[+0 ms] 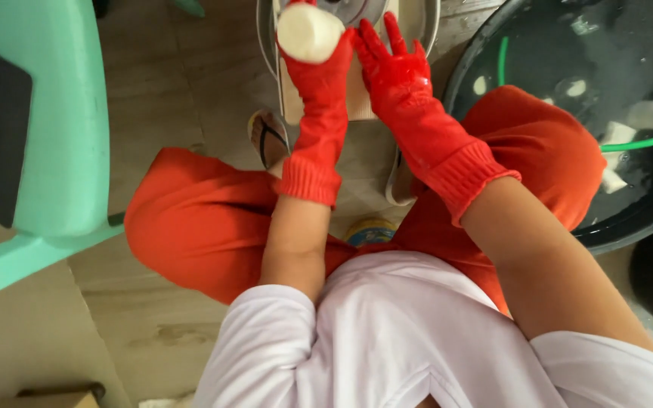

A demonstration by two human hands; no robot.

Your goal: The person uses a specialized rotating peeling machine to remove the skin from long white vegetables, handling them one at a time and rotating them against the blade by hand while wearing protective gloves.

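Left hand (319, 57) grips a white peeled root (310, 32); right hand (396, 64) spread open, seemingly clear of the black basin (493, 45).

The tan tiled floor (168, 75) carries a green plastic chair (62, 151), a black water-filled basin (629, 219) and a flip-flop (268, 138).

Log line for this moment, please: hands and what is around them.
left hand: grips white peeled root | right hand: open, fingers spread, empty | both over grater board | black water tub with white pieces, right

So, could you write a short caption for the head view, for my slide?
Left hand in a red glove holds a white peeled root; the gloved right hand is open beside it, near a black basin.
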